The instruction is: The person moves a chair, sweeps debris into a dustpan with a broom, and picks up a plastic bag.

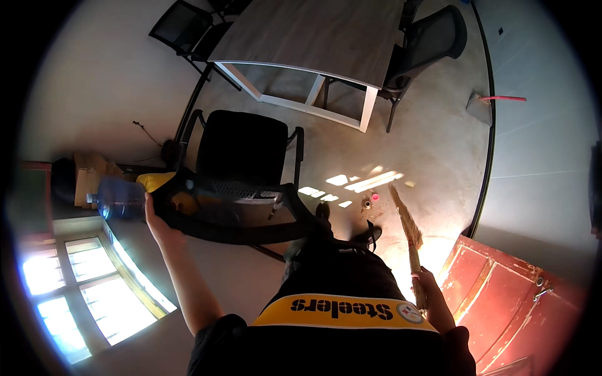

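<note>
My right hand (427,289) is closed round the handle end of a straw broom (407,222), whose bristles point away from me toward the floor. At the left, my left hand (162,227) grips the corner of the backrest frame of a black office chair (241,147); its fingers are partly hidden behind the frame. The chair faces away from me, toward the table. Just beyond that hand is a large blue clear water jug (122,199). Between the chair and the broom, a small pink round thing (375,197) and a small ring-shaped thing (367,203) lie among dirt specks.
A grey-topped table (307,31) with white legs stands ahead, with black chairs (433,47) around it. A dustpan (480,109) with a red handle rests by the right wall. A worn red door (501,301) is near right; a cardboard box (94,175) sits left.
</note>
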Demonstrator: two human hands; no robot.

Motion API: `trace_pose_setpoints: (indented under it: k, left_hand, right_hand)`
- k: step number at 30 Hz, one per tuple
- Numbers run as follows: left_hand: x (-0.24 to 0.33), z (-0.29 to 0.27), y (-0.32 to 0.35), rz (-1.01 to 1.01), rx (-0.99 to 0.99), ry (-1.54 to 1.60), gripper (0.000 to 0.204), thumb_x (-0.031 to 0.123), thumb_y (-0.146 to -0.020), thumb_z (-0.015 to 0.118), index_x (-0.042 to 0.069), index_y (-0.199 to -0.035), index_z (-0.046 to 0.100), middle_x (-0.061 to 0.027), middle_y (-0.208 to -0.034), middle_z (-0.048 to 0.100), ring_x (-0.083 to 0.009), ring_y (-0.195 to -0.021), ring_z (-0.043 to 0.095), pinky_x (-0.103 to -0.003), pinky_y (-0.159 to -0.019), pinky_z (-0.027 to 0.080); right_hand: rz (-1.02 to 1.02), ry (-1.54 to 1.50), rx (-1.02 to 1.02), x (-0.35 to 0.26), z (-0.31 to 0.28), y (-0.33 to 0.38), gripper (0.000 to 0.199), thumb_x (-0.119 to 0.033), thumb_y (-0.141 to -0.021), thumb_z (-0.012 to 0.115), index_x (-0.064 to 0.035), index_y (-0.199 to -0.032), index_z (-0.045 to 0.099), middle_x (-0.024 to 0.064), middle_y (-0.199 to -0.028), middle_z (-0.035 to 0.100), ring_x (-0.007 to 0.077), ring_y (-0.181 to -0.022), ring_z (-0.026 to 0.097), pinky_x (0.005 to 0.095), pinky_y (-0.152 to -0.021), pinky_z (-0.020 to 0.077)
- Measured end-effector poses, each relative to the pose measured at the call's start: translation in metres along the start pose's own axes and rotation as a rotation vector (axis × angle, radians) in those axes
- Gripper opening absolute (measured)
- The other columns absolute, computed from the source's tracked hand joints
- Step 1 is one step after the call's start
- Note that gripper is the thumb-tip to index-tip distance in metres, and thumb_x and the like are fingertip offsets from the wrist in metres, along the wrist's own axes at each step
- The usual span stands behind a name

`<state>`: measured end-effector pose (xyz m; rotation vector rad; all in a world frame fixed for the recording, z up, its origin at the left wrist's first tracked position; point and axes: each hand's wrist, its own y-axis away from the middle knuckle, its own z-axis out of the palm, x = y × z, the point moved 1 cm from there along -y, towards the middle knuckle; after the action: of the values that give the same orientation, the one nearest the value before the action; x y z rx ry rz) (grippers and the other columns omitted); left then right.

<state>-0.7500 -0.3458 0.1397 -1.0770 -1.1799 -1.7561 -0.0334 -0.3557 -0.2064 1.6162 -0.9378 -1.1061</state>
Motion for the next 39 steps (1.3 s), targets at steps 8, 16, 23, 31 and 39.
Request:
trace_pose_setpoints:
  k: [8,16,23,31,39]
  left_hand:
    - [0.027,0.009,-0.083,-0.193,-0.099,0.004,0.027,0.012,-0.086,0.057,-0.002,-0.109,0.063,-0.0148,-0.101,0.069,-0.0291,-0.093,0.068,-0.042,-0.086,0.056]
    - [0.040,0.160,-0.174,-0.090,-0.353,-0.098,0.006,0.008,-0.085,0.062,0.006,-0.088,0.057,-0.0079,-0.079,0.061,-0.0242,-0.074,0.062,-0.040,-0.073,0.054]
    - [0.040,0.177,-0.239,-0.196,-0.379,0.017,0.006,0.009,-0.084,0.059,0.007,-0.082,0.054,-0.0082,-0.075,0.060,-0.0264,-0.072,0.062,-0.041,-0.073,0.054]
    - [-0.010,0.102,-0.325,-0.255,-0.410,-0.013,0.008,0.013,-0.083,0.055,0.006,-0.085,0.057,-0.0100,-0.078,0.063,-0.0266,-0.071,0.063,-0.040,-0.068,0.055]
    - [-0.008,0.007,-0.393,-0.335,-0.332,0.003,0.026,0.021,-0.082,0.057,0.001,-0.097,0.065,-0.0133,-0.095,0.068,-0.0305,-0.085,0.065,-0.041,-0.081,0.056]
  right_hand:
    - [-0.128,0.028,0.062,-0.075,0.072,0.032,0.052,-0.010,-0.085,0.066,-0.0057,-0.135,0.049,0.0102,-0.070,0.055,0.0252,-0.046,0.057,0.0398,-0.042,0.0542]
    - [-0.203,0.073,-0.096,-0.179,0.126,0.079,0.047,-0.018,-0.088,0.060,-0.0041,-0.131,0.048,0.0111,-0.079,0.057,0.0250,-0.053,0.061,0.0381,-0.046,0.0540]
    - [-0.292,-0.275,-0.320,-0.193,0.168,0.071,0.035,-0.026,-0.089,0.054,-0.0056,-0.118,0.053,0.0112,-0.081,0.060,0.0225,-0.057,0.060,0.0348,-0.052,0.0538]
    - [-0.213,-0.248,-0.297,-0.200,0.198,0.066,0.037,-0.022,-0.090,0.053,-0.0044,-0.122,0.054,0.0134,-0.080,0.060,0.0243,-0.059,0.061,0.0374,-0.052,0.0541]
    - [-0.137,-0.275,-0.196,-0.189,0.200,0.085,0.031,-0.018,-0.088,0.052,-0.0047,-0.116,0.052,0.0144,-0.077,0.058,0.0262,-0.053,0.058,0.0396,-0.050,0.0530]
